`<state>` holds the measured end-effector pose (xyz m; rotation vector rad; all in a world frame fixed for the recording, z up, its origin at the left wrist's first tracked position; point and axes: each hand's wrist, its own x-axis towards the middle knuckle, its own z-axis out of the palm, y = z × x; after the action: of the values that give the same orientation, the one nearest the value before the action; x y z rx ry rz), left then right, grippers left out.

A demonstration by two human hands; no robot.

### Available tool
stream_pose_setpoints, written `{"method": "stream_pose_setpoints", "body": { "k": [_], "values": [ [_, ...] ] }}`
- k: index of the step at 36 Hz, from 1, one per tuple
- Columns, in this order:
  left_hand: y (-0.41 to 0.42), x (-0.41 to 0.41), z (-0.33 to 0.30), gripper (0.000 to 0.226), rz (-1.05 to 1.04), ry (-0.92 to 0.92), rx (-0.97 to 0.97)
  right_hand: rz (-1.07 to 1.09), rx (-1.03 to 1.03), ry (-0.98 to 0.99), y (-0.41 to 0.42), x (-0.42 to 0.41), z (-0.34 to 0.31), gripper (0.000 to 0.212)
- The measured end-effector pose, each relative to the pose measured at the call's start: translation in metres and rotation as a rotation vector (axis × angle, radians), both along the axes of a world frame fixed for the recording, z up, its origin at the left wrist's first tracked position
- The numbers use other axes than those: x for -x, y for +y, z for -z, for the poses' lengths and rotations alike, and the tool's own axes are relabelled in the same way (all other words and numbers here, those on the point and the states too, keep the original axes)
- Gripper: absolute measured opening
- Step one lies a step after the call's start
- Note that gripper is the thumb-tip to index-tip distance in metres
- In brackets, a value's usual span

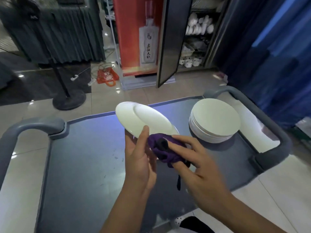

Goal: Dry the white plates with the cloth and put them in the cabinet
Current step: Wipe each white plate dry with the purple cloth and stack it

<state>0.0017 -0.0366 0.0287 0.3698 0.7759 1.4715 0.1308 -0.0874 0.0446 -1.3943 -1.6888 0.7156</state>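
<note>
At the far left of the frame a grey cart handle [33, 125] curves up beside the dark blue tabletop [84, 165] of a cart. Above it, in the upper left, a black stand with a round base [69, 100] sits on the tiled floor, and an orange bag [107, 77] with loose cables lies further back.

In the middle of the frame the left hand [139, 158] holds a white plate [144, 120] tilted above the tabletop; its grip pinches the plate's near edge, thumb lying on the upper face, fingers underneath. Just right of the thumb a purple cloth [165, 152] is bunched against the plate's lower edge. The right hand [200, 167] has its grip wrapped round the cloth, fingers curled over and into it.

Behind, in the upper middle, stands a red banner [134, 31] showing a white bottle. Right of it an open cabinet [170, 39], its grey door swung outward, shows shelves of white crockery [198, 26].

At the right of the tabletop a stack of white plates [215, 121] rests flat, apart from the hands. A second grey handle [262, 115] frames the cart's right end, and a blue curtain [277, 56] hangs beyond it.
</note>
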Motion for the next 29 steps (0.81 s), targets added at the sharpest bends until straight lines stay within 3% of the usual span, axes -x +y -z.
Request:
{"method": "stream_pose_setpoints", "body": {
  "k": [3,5,9,12,15,17,20,22,25,29],
  "values": [
    [0.000,0.007,0.005,0.055,0.018,-0.001,0.050,-0.126,0.135,0.042,-0.003,-0.015,-0.001,0.061],
    [0.000,0.011,0.010,0.053,0.023,-0.015,0.069,-0.123,0.252,0.169,-0.006,-0.027,-0.002,0.048],
    [0.003,0.020,0.016,0.053,0.019,-0.063,0.123,0.135,0.639,0.499,-0.010,-0.060,0.011,0.037],
    [0.004,0.026,0.022,0.053,0.023,-0.064,0.151,0.317,0.741,0.546,-0.014,-0.087,0.027,0.035],
    [0.002,0.030,0.029,0.057,0.040,-0.043,0.177,0.470,0.584,0.381,-0.017,-0.112,0.043,0.032],
    [0.000,0.033,0.033,0.057,0.050,-0.048,0.199,0.499,0.429,0.113,-0.019,-0.122,0.057,0.037],
    [0.000,0.034,0.037,0.059,0.069,-0.052,0.239,0.368,0.263,-0.408,-0.024,-0.132,0.103,0.045],
    [-0.001,0.034,0.038,0.060,0.087,-0.058,0.252,0.199,0.321,-0.598,-0.037,-0.138,0.150,0.050],
    [-0.002,0.033,0.040,0.058,0.101,-0.072,0.276,-0.012,0.443,-0.668,-0.062,-0.133,0.201,0.055],
    [-0.004,0.030,0.043,0.055,0.119,-0.085,0.329,-0.015,0.492,-0.609,-0.070,-0.136,0.200,0.059]
  ]
}}
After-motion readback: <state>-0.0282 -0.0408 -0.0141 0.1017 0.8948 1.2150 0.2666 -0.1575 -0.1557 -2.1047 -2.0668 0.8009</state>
